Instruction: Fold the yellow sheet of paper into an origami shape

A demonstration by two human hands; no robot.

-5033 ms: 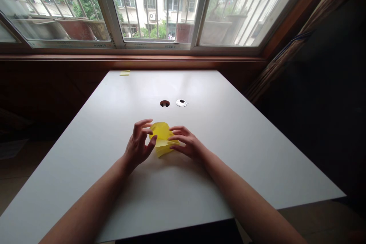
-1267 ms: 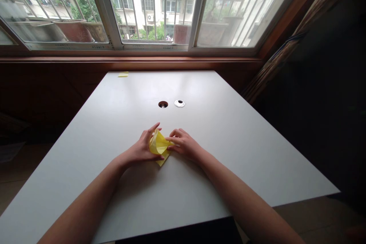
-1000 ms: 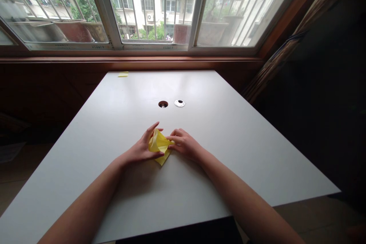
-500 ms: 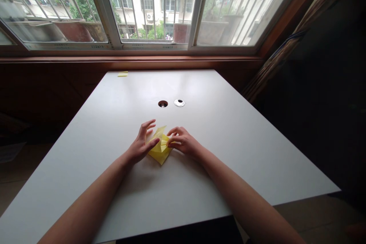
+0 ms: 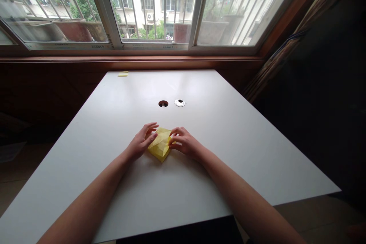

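Note:
A folded sheet of yellow paper [image 5: 160, 145] lies on the white table between my hands, one corner pointing toward me. My right hand [image 5: 183, 140] pinches its right edge between thumb and fingers. At the paper's left side is my left hand [image 5: 143, 140], fingers apart and curved over the edge, the thumb resting on or just above the sheet. Creases run across the upper layer of the paper. The fingertips of my right hand partly hide its right corner.
The white table [image 5: 85, 141] reaches to a windowsill. Beyond the paper are a round cable hole [image 5: 163, 103] and its loose round cover [image 5: 180, 103]. Yellow paper strips [image 5: 123, 73] lie at the far left corner. A curtain [image 5: 274, 59] hangs at the right.
The raised yellow flap has come down flatter across the sheet. My left hand has drawn slightly back to the left, while my right hand keeps its pinch almost in place.

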